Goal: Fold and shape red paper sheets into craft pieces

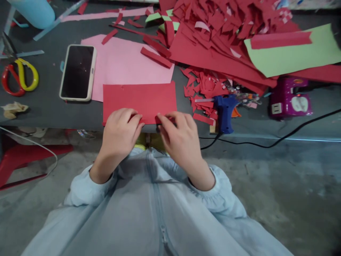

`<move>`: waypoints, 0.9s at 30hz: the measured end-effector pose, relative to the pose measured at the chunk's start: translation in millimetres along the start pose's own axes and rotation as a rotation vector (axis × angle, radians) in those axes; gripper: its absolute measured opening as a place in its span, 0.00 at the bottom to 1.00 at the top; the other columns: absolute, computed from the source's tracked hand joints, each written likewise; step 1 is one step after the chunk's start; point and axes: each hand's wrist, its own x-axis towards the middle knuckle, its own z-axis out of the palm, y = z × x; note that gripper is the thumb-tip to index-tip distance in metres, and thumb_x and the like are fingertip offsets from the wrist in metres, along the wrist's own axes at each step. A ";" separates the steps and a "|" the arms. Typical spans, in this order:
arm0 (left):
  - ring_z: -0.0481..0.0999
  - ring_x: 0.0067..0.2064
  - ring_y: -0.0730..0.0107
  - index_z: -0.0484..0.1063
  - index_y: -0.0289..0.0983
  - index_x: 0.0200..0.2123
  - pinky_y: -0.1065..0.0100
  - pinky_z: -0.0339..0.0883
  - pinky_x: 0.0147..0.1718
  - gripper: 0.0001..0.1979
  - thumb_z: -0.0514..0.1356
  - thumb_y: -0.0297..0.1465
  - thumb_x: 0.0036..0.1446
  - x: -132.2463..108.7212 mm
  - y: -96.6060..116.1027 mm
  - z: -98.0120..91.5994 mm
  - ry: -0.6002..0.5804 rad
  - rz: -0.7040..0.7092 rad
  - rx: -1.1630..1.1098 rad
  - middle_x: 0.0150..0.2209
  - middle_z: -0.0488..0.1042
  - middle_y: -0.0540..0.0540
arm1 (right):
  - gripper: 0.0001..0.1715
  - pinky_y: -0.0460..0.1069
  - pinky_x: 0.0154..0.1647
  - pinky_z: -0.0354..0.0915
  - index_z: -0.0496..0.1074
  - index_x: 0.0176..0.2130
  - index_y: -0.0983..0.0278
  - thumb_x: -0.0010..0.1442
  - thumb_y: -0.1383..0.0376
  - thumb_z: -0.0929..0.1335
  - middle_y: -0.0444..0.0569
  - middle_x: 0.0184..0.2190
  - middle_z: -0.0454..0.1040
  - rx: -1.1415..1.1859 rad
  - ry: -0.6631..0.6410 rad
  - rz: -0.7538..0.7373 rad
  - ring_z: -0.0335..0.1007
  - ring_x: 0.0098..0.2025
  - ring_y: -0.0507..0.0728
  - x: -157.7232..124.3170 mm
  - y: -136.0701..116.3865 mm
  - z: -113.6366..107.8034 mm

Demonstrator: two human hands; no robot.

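Observation:
A red paper rectangle (141,97) lies at the table's front edge, overlapping a larger pink sheet (128,60). My left hand (121,129) pinches the front edge of the red paper left of its middle, fingers curled together. On the same edge, a little to the right, my right hand (181,135) has thumb and index finger closed on the paper. The fingertips of both hands are a short gap apart. A phone (78,73) rests on the left part of the pink sheet.
Scissors (20,76) and a blue cup (37,12) are at the left. Red paper scraps (213,21) heap at the back right, beside a green sheet (293,53). A blue glue gun (226,112), its black cable and a purple device (290,99) sit at the right.

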 end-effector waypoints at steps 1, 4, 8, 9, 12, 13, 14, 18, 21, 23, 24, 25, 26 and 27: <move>0.75 0.48 0.54 0.76 0.34 0.46 0.55 0.68 0.47 0.14 0.53 0.34 0.68 1.1 0.3 -0.6 -0.009 -0.001 -0.009 0.47 0.77 0.38 | 0.22 0.57 0.48 0.62 0.73 0.56 0.65 0.70 0.64 0.59 0.59 0.49 0.73 -0.008 0.013 0.042 0.63 0.48 0.63 2.5 4.7 -1.6; 0.75 0.47 0.56 0.75 0.36 0.44 0.57 0.68 0.45 0.13 0.53 0.34 0.68 2.6 0.8 -1.7 -0.017 -0.024 -0.030 0.46 0.77 0.40 | 0.18 0.56 0.48 0.61 0.76 0.50 0.64 0.69 0.61 0.62 0.58 0.48 0.73 0.013 0.019 0.093 0.63 0.48 0.63 7.0 15.2 -2.7; 0.75 0.46 0.58 0.75 0.37 0.41 0.59 0.67 0.44 0.12 0.53 0.34 0.68 4.9 -0.7 -2.0 -0.016 -0.045 -0.047 0.44 0.78 0.41 | 0.14 0.55 0.47 0.60 0.77 0.42 0.64 0.67 0.58 0.65 0.56 0.43 0.73 0.055 0.026 0.091 0.62 0.46 0.63 9.7 19.5 0.8; 0.75 0.45 0.58 0.75 0.38 0.40 0.59 0.66 0.43 0.12 0.53 0.35 0.68 5.7 -1.2 -2.2 -0.019 -0.047 -0.052 0.44 0.78 0.42 | 0.14 0.55 0.46 0.60 0.76 0.40 0.63 0.67 0.58 0.65 0.55 0.42 0.73 0.056 0.028 0.095 0.63 0.45 0.63 10.5 19.6 1.6; 0.75 0.44 0.59 0.75 0.38 0.39 0.60 0.65 0.41 0.12 0.53 0.35 0.68 8.2 -1.8 -3.6 -0.042 -0.065 -0.063 0.42 0.78 0.43 | 0.13 0.55 0.44 0.59 0.74 0.36 0.62 0.67 0.58 0.66 0.53 0.37 0.72 0.053 0.016 0.110 0.62 0.41 0.62 14.0 19.7 3.2; 0.75 0.43 0.59 0.75 0.38 0.38 0.60 0.65 0.40 0.12 0.53 0.35 0.68 8.9 -1.7 -4.2 -0.048 -0.073 -0.065 0.42 0.78 0.43 | 0.13 0.54 0.43 0.59 0.74 0.35 0.62 0.67 0.58 0.65 0.53 0.36 0.72 0.051 0.007 0.112 0.62 0.40 0.62 15.2 19.8 3.5; 0.75 0.43 0.59 0.74 0.38 0.38 0.61 0.64 0.39 0.12 0.53 0.35 0.68 9.5 -1.5 -4.8 -0.055 -0.081 -0.066 0.42 0.78 0.44 | 0.13 0.54 0.43 0.58 0.73 0.35 0.63 0.67 0.58 0.65 0.53 0.35 0.72 0.046 -0.003 0.114 0.62 0.39 0.62 16.3 19.9 3.7; 0.75 0.42 0.60 0.74 0.39 0.36 0.61 0.63 0.37 0.11 0.54 0.35 0.68 12.8 -0.2 -8.2 -0.071 -0.099 -0.064 0.40 0.78 0.45 | 0.15 0.54 0.43 0.58 0.73 0.34 0.64 0.68 0.58 0.64 0.53 0.34 0.72 0.000 -0.032 0.115 0.63 0.38 0.62 19.2 19.1 4.3; 0.75 0.41 0.60 0.74 0.39 0.35 0.61 0.63 0.36 0.11 0.54 0.35 0.67 16.8 0.3 -11.9 -0.105 -0.108 -0.061 0.39 0.77 0.45 | 0.16 0.54 0.43 0.57 0.73 0.35 0.64 0.68 0.57 0.64 0.53 0.35 0.73 -0.034 -0.048 0.115 0.63 0.39 0.62 20.2 17.7 4.1; 0.74 0.40 0.60 0.74 0.39 0.34 0.61 0.62 0.35 0.11 0.54 0.34 0.67 19.7 0.5 -14.3 -0.128 -0.110 -0.059 0.38 0.77 0.45 | 0.16 0.54 0.42 0.57 0.73 0.35 0.65 0.68 0.57 0.64 0.54 0.35 0.73 -0.048 -0.069 0.123 0.63 0.39 0.62 20.9 16.8 3.6; 0.74 0.40 0.60 0.74 0.39 0.34 0.61 0.62 0.35 0.11 0.54 0.34 0.67 21.0 0.6 -15.2 -0.137 -0.110 -0.055 0.37 0.76 0.45 | 0.16 0.54 0.42 0.57 0.73 0.36 0.65 0.68 0.57 0.65 0.54 0.35 0.73 -0.051 -0.078 0.128 0.63 0.39 0.63 21.1 16.5 3.3; 0.74 0.39 0.60 0.74 0.39 0.33 0.61 0.61 0.34 0.11 0.55 0.34 0.67 22.1 0.7 -15.9 -0.146 -0.109 -0.046 0.37 0.76 0.45 | 0.16 0.54 0.42 0.57 0.73 0.36 0.65 0.68 0.56 0.65 0.54 0.36 0.73 -0.050 -0.084 0.133 0.63 0.40 0.63 21.4 16.2 3.0; 0.74 0.39 0.60 0.73 0.39 0.33 0.61 0.61 0.34 0.11 0.55 0.34 0.66 22.9 0.8 -16.4 -0.154 -0.105 -0.033 0.36 0.76 0.45 | 0.16 0.54 0.42 0.57 0.73 0.36 0.65 0.68 0.57 0.65 0.54 0.36 0.73 -0.047 -0.087 0.136 0.63 0.40 0.63 21.6 15.9 2.8; 0.74 0.39 0.60 0.73 0.39 0.33 0.61 0.61 0.33 0.11 0.55 0.34 0.66 23.5 1.1 -16.6 -0.159 -0.100 -0.018 0.36 0.76 0.45 | 0.16 0.54 0.42 0.57 0.73 0.36 0.65 0.68 0.57 0.64 0.55 0.36 0.73 -0.043 -0.088 0.138 0.63 0.40 0.63 21.7 15.7 2.6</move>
